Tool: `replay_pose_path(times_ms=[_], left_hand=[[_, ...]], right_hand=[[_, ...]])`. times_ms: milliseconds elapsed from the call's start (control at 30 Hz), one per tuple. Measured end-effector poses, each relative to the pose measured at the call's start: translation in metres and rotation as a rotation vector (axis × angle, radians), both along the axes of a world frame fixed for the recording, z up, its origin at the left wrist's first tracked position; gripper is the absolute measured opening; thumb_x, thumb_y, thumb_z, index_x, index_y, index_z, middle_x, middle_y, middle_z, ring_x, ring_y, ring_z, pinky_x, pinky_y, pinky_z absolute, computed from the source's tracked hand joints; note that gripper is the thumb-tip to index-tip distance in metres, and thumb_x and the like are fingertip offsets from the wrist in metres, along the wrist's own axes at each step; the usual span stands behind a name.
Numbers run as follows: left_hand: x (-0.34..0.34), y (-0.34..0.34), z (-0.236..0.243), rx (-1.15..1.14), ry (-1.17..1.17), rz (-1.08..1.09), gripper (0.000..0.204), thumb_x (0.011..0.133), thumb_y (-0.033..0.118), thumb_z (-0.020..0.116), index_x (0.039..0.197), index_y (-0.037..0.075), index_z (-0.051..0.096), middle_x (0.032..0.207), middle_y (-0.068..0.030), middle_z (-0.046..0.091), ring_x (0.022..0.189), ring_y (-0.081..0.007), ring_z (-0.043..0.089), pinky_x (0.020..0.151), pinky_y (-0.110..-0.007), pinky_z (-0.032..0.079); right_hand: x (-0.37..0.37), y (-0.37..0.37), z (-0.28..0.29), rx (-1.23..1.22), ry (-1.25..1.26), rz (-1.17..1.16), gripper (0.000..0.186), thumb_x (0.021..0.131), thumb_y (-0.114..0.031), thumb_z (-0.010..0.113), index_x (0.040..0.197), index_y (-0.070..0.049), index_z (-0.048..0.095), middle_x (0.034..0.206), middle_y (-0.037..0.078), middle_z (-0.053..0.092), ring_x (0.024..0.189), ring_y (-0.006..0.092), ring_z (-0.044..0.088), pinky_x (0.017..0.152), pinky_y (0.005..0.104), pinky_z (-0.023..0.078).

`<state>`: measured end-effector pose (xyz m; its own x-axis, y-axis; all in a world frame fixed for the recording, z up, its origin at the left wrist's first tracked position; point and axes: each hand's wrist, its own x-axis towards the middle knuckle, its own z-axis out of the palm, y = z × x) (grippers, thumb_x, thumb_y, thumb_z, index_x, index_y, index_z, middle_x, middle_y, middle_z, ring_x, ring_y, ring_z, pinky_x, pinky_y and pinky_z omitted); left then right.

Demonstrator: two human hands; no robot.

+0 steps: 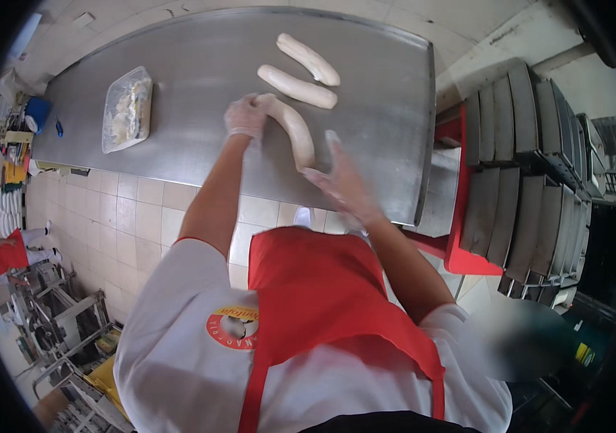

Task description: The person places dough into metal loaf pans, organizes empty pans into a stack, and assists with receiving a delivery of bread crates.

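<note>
The curved dough roll [295, 130] slants rightward from the left hand [245, 117], whose grip grasps its far end, toward the right hand [345, 186], spread loose beside its near end.

The left arm [214, 189] reaches well forward from the shoulder, close to straight and slanting a little inward; its wrist [243, 138] leads into a gloved left hand [245, 117], back upward, the fingers bent into a grip; the right arm [407, 261] slants forward and inward across from me, ending nearer the body; the gloved right hand [342, 185] looks slightly blurred, opened wide, fingers [334, 146] pointing forward, thumb [315, 175] spread off toward the left; the two hands are apart, the left farther out.
</note>
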<state>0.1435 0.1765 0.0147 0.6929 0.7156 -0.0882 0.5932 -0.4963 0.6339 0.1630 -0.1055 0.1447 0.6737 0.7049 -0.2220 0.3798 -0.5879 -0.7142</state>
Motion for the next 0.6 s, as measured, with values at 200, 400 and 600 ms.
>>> replay_pose_path(times_ms=[200, 400, 600], left_hand=[[-0.047, 0.088, 0.162, -0.187, -0.114, -0.224, 0.05, 0.084, 0.027, 0.081, 0.117, -0.003, 0.06, 0.1, -0.0204, 0.067, 0.097, -0.025, 0.069, 0.085, -0.035, 0.056], [-0.13, 0.033, 0.152, -0.475, -0.396, -0.32, 0.055, 0.085, 0.018, 0.079, 0.128, -0.004, 0.052, 0.112, -0.0189, 0.061, 0.103, -0.0307, 0.066, 0.083, -0.042, 0.056], [-0.147, -0.072, 0.087, 0.566, 0.103, -0.882, 0.065, 0.094, 0.027, 0.057, 0.15, -0.001, 0.038, 0.155, -0.0214, 0.036, 0.142, -0.0469, 0.033, 0.119, -0.056, 0.025]], right_hand=[[-0.03, 0.19, -0.026, 0.198, 0.002, -0.207, 0.073, 0.085, -0.017, 0.075, 0.149, -0.008, 0.04, 0.136, 0.023, 0.053, 0.13, 0.0429, 0.047, 0.11, 0.0488, 0.039], [-0.029, 0.06, 0.021, 0.01, -0.49, 0.051, 0.071, 0.083, -0.005, 0.065, 0.15, -0.016, 0.043, 0.138, 0.02, 0.053, 0.133, 0.0417, 0.046, 0.107, 0.0524, 0.04], [-0.103, 0.044, -0.058, -0.218, -0.657, -0.153, 0.066, 0.096, -0.03, 0.053, 0.154, -0.003, 0.037, 0.159, 0.023, 0.034, 0.145, 0.0514, 0.03, 0.112, 0.0637, 0.031]])
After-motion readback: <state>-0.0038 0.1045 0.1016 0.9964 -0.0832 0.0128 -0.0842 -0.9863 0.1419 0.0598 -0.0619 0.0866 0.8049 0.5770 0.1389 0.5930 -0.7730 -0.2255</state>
